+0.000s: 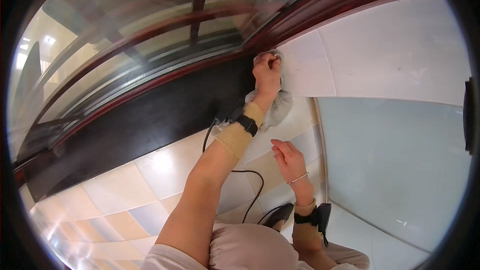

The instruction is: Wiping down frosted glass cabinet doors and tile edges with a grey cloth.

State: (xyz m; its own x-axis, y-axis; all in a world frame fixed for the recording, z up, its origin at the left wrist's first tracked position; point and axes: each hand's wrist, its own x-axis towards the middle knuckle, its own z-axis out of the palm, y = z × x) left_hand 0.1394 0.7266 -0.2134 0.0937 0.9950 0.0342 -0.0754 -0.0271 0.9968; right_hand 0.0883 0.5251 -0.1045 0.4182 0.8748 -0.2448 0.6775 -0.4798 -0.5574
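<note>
My left hand [267,73] is stretched forward and grips a greyish-white cloth [278,109], pressing it into the corner where a black window sill [157,108] meets the white tiled wall [367,52]. Part of the cloth hangs down below my wrist, over the sill's end. Lower and to the right, my right hand [290,159] hovers in front of the tiles with its fingers loosely bent and nothing in it. A thin bracelet [298,178] circles the right wrist. Both forearms wear tan knit cuffs with black straps and small devices.
A glass window [157,18] with dark red frame bars [150,37] rises behind the sill. Beige and white tiles [116,191] cover the wall below it. On the right stands a pale bluish panel [390,157] with a metal edge. A black cable [258,180] hangs from the left wrist device.
</note>
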